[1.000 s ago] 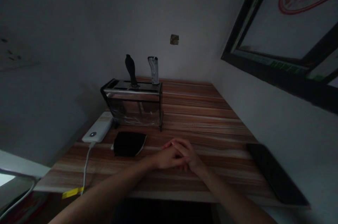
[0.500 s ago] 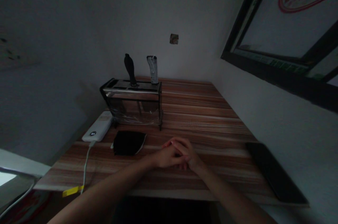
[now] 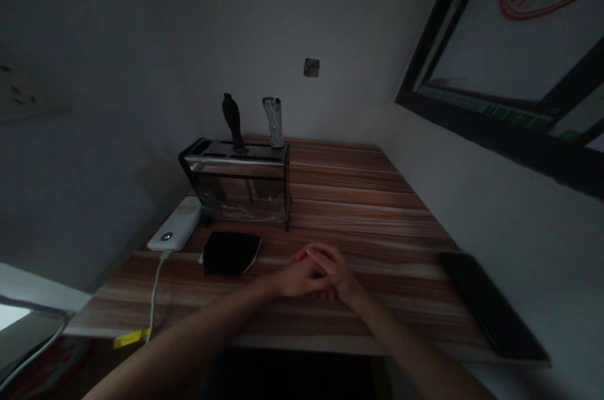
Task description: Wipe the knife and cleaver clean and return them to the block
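Observation:
My left hand (image 3: pixel 296 279) and my right hand (image 3: pixel 340 269) are clasped together over the front part of the wood-grain table (image 3: pixel 349 199). Their fingers are interlaced and closed around each other, and no object shows between them. The palms are hidden. To the left of my hands lies a flat black piece that looks like a cloth pouch or folded mask (image 3: pixel 230 253), apart from them. Behind it stands a black-framed knife rack (image 3: pixel 236 177) with clear sides. A knife with a black handle (image 3: pixel 231 116) and a tool with a grey handle (image 3: pixel 274 122) stick up from its slots.
A white power bank (image 3: pixel 177 224) lies at the left edge, its white cable (image 3: pixel 154 290) with a yellow tag (image 3: pixel 128 338) hanging over the front. At the right edge rests a long, flat black object (image 3: pixel 491 305). Walls border the table, with a dark-framed window (image 3: pixel 486 117) upper right.
The view has shifted very slightly. My hands stay clasped in the same place, and nothing on the table has moved.

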A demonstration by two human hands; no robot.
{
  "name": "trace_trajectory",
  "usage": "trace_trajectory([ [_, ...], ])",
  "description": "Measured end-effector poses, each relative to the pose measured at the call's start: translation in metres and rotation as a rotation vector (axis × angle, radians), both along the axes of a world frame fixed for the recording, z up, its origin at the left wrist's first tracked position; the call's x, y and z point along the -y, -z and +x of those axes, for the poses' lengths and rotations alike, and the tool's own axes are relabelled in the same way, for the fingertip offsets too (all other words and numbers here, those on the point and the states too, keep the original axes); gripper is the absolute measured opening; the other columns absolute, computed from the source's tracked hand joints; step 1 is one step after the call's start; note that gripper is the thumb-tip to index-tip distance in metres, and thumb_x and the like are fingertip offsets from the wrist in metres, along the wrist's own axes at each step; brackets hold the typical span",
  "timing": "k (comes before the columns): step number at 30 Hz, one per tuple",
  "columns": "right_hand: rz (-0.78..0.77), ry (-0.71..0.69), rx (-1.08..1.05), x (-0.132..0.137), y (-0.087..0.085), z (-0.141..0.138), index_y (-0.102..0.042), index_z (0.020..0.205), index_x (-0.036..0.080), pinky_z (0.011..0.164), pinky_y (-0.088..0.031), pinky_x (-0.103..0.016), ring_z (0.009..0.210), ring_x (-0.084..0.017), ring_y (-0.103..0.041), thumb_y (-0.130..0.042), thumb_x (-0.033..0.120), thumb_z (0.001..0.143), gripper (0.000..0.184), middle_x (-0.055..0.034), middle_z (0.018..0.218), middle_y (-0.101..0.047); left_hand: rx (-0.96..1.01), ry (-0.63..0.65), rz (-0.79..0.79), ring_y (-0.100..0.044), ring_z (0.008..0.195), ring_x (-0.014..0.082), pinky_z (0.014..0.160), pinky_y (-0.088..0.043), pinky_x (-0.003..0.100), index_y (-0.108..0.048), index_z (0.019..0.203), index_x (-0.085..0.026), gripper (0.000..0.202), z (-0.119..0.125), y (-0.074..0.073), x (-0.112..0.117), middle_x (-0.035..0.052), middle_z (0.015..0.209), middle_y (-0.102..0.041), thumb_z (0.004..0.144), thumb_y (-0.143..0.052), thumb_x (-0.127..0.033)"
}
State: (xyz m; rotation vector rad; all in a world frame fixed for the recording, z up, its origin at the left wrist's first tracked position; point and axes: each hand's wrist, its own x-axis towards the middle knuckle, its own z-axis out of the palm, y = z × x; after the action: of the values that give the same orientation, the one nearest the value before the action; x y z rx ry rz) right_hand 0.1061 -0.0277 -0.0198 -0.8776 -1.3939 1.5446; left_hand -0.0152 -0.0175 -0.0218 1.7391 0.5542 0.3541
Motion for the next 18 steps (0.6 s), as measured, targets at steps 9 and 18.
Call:
trace_trajectory([
  [9,-0.038,-0.009,0.034,0.0023,-0.0030,0.0014,-0.067,0.079,0.017,0.046,-0.045,-0.020,0.064,-0.014,-0.063,-0.052,0.047,0.082,0.034,-0.0058,0.086,-0.069,0.012,0.003,-0.003,-0.049,0.052,0.0065,0.051,-0.041,0.016,-0.064,0.070,-0.010,0.063,0.0005,0.0009,-0.0007,0.0031,0.061,-0.059,0.076,-0.039,-0.067],
  [18,-0.021,0.001,0.015,0.0022,-0.0065,0.0000,-0.067,0.077,0.016,0.051,-0.046,-0.020,0.066,-0.014,-0.063,-0.055,0.047,0.081,0.033,-0.0052,0.083,-0.069,0.010,-0.005,-0.009,-0.050,0.052,0.0067,0.051,-0.042,0.016,-0.065,0.071,-0.010,0.061,-0.0005,0.0017,-0.0002,0.0036,0.062,-0.060,0.077,-0.041,-0.066],
])
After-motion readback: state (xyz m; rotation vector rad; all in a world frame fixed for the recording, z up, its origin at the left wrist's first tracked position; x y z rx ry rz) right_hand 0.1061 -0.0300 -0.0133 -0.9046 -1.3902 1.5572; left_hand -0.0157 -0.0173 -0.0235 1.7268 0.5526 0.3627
